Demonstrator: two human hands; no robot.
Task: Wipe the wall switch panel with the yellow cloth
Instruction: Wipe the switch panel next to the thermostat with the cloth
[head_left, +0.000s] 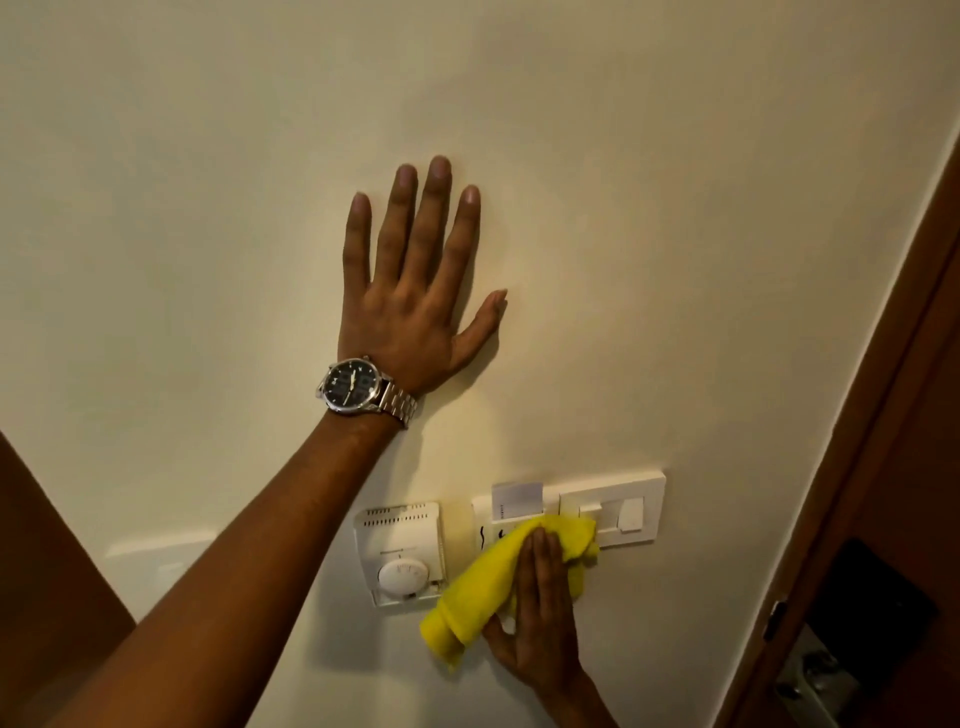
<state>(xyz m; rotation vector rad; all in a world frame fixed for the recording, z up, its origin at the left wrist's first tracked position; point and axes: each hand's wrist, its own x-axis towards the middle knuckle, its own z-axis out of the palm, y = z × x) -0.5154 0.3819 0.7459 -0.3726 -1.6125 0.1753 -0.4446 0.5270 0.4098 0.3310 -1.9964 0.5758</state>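
- Your left hand (410, 306) lies flat, fingers spread, holding nothing, on the cream wall (675, 208).
- Your right hand (540, 623) presses the crumpled yellow cloth (483, 587) against the white rectangular wall switch panel (628, 514).

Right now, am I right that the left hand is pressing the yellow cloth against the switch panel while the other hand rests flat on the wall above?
Not quite: the head view shows the right hand pressing the yellow cloth against the switch panel. The left hand, wearing a wristwatch, rests flat on the wall above.
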